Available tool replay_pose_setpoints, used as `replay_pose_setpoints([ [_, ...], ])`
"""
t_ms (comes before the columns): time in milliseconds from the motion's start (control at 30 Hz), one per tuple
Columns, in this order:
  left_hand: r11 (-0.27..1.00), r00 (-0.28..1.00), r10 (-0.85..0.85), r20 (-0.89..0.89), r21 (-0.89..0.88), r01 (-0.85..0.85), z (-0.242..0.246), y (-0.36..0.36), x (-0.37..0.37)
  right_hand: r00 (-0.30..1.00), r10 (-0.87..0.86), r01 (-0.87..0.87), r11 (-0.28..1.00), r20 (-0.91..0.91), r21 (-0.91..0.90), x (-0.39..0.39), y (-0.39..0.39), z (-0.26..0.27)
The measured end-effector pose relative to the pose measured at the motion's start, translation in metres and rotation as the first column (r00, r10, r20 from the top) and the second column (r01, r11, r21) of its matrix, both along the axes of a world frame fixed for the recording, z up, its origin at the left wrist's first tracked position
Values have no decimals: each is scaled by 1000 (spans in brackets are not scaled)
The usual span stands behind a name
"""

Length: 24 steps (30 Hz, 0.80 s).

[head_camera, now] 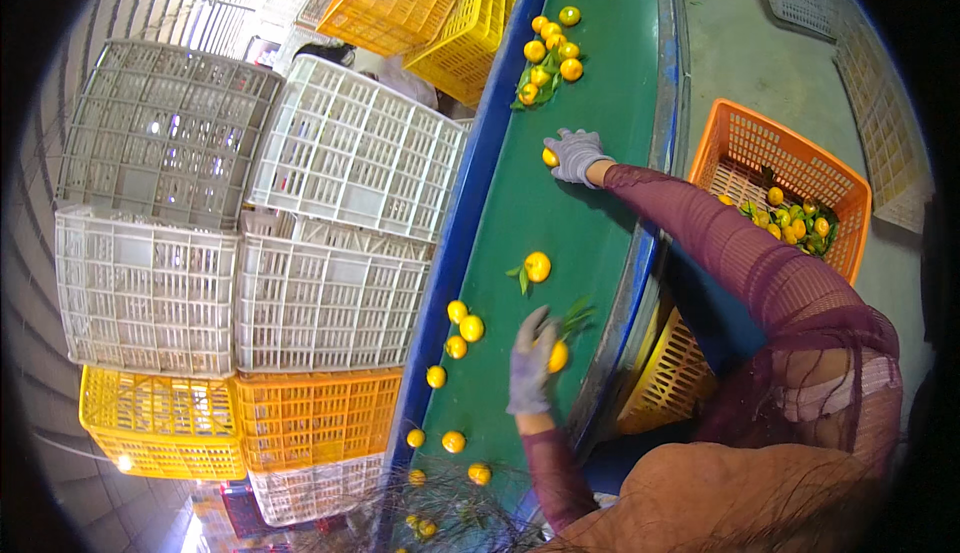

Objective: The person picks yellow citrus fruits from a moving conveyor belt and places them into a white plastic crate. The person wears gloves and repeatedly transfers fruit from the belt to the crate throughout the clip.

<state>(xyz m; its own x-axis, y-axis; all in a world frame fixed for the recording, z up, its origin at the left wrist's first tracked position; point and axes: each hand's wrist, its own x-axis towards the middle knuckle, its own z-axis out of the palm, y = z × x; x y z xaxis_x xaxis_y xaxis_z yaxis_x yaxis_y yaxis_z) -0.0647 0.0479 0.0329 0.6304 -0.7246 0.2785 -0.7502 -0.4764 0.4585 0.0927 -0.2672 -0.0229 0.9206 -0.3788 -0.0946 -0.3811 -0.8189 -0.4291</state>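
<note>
My right hand, in a grey knit glove, reaches over the green conveyor belt with its fingers around a small orange citrus fruit. Lower down, my left hand, gloved too and slightly blurred, has its fingers curled at another leafy citrus fruit, which shows at its right side and seems held. Between the hands a citrus fruit with leaves lies on the belt. A cluster of fruit, some leafy, lies beyond my right hand. Several loose fruits lie along the blue far rail.
Stacked white crates and yellow and orange crates stand beyond the belt. On the near side, an orange crate holds leafy fruit, partly behind my right arm. Another orange crate sits under the belt's edge. More crates line the right.
</note>
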Motion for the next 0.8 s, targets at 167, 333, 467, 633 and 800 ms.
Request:
replay_pose_setpoints([
  [167,964,557,-94,-825,-215,-155,-29,-92,28,977,186,-179,981,-100,79,19,2,-6],
  [333,882,356,-351,-866,-433,-184,-52,-110,48,795,587,-591,688,157,422,-20,68,-8],
  [467,862,245,-378,-893,-436,-258,-55,-90,50,632,716,-735,431,296,524,-43,82,-13],
  [633,862,364,-263,-893,-387,-327,-68,-96,55,881,337,-396,910,333,125,-2,17,-22],
  [800,922,613,-37,-789,-264,-284,-73,-112,52,917,-193,174,981,349,85,33,-36,-33],
])
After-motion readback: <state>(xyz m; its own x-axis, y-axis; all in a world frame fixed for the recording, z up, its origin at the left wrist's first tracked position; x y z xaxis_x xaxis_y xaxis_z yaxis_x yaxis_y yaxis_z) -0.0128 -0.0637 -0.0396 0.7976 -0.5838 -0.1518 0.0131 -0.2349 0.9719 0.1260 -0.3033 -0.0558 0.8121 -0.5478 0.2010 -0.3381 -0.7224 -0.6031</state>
